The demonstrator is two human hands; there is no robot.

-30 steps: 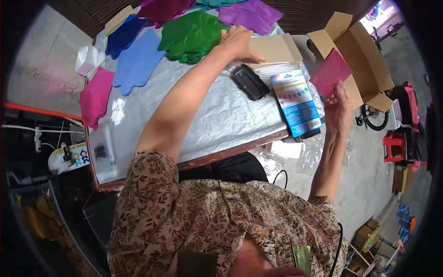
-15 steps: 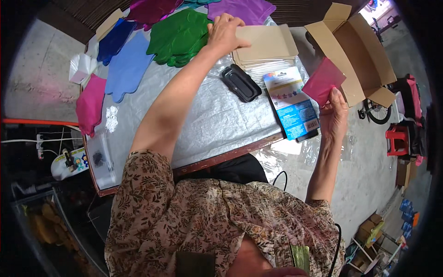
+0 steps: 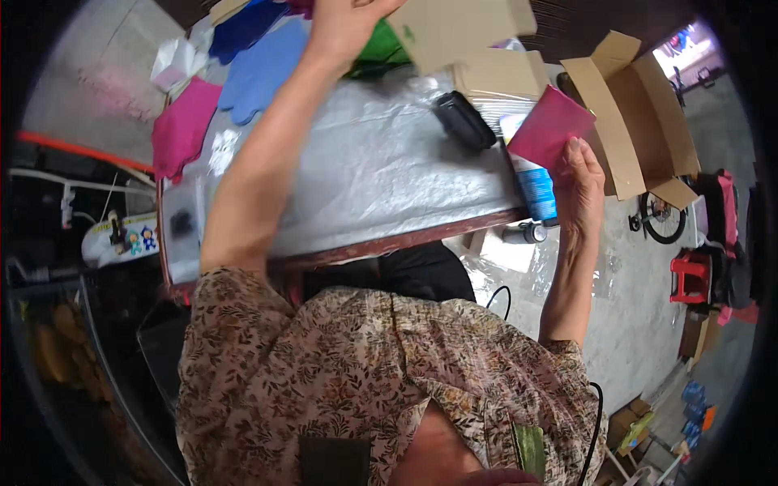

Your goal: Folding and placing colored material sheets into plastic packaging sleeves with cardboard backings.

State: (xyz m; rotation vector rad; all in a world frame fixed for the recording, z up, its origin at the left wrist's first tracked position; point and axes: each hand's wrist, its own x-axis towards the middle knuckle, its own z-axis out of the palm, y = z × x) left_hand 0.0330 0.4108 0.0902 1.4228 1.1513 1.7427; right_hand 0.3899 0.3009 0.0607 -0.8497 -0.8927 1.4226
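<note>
My left hand [image 3: 344, 32] is at the far edge of the table, partly cut off by the top of the view. Its fingers close on the corner of a flat beige cardboard sheet [image 3: 466, 32], raised at a slant over more cardboard sheets [image 3: 502, 73]. Between thumb and fingers, my right hand [image 3: 582, 174] pinches a flat square pink piece [image 3: 549, 130]. That piece hangs above a blue and white printed card [image 3: 537, 194] and covers part of it. A black oblong plastic tray [image 3: 466, 120] sits left of the card.
Blue [image 3: 263, 73], green [image 3: 381, 53] and pink [image 3: 186, 130] flat pieces lie along the far and left side of the table, which has a silvery plastic cover [image 3: 381, 178]. An open cardboard box [image 3: 648, 121] stands at the right. On the floor is a red stool [image 3: 690, 275].
My left hand has lifted a cardboard sheet off the stack and moved left with it. The right hand still holds the pink piece, which now hides more of the printed card. The view has shifted.
</note>
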